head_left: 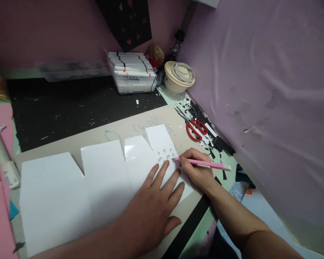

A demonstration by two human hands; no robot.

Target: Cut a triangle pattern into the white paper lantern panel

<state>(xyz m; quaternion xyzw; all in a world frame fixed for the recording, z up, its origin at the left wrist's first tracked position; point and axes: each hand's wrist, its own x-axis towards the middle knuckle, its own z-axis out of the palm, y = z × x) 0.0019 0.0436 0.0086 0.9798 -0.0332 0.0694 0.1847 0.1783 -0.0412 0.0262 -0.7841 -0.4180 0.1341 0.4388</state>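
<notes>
A large white sheet of card (102, 187) with V-shaped notches along its far edge lies flat on a beige board. My left hand (153, 205) rests on it, fingers spread and pressing the sheet down. Near the right end of the card is a cluster of small cut-out holes (166, 154). My right hand (197, 169) grips a slim pink pen-shaped tool (205, 163), its tip at the card beside those holes. Whether the tip is a blade or a nib is too small to tell.
Red-handled scissors (196, 129) lie beyond my right hand, among black and white paper scraps (218, 144). Behind stand a case of markers (132, 72) and a cream lidded bowl (178, 81). Black paper (70, 108) covers the far left. Purple sheeting (259, 90) hangs at the right.
</notes>
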